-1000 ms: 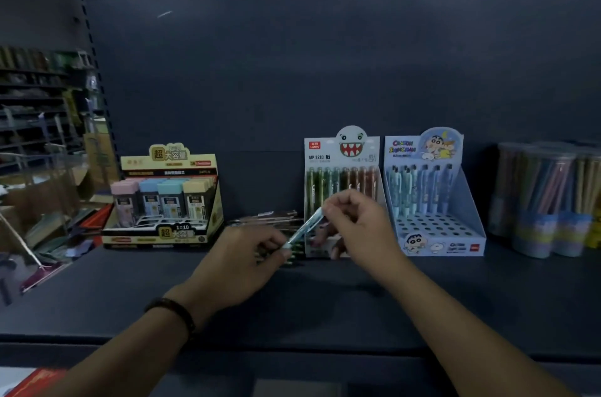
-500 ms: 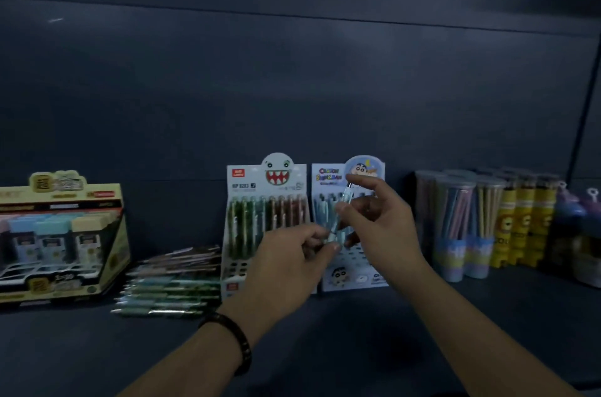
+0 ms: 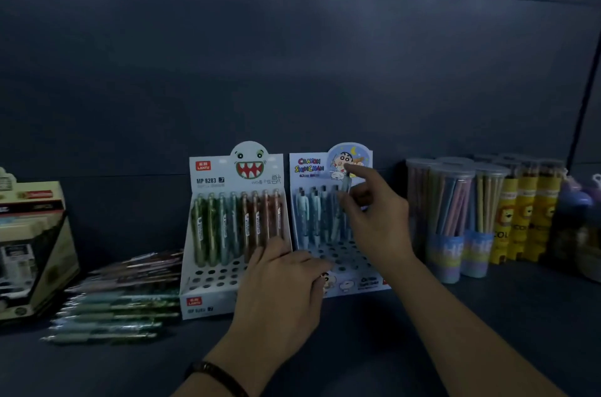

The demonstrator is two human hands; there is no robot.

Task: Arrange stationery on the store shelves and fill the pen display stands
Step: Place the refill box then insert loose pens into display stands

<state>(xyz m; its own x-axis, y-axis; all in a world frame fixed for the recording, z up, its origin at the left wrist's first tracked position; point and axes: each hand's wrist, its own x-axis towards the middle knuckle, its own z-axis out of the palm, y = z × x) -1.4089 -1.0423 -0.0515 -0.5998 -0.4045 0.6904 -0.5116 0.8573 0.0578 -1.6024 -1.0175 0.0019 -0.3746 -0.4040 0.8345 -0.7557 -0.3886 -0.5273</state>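
Two pen display stands sit side by side on the dark shelf. The white monster-face stand holds a back row of green and brown pens. The blue cartoon stand has a back row of pale blue pens and several bare holes. My right hand pinches a pale blue pen upright over the blue stand's back row. My left hand rests with loosely curled fingers at the front of the blue stand, holding nothing I can see. A pile of loose pens lies left of the white stand.
A yellow display box of erasers stands at the far left. Clear tubs of coloured pencils and yellow lion tubes stand to the right, with purple items beyond. The dark back panel rises behind.
My left hand let go of the pen and dropped to the blue stand's front. My right hand carried the pen up over the blue stand's back row. The view moved closer.
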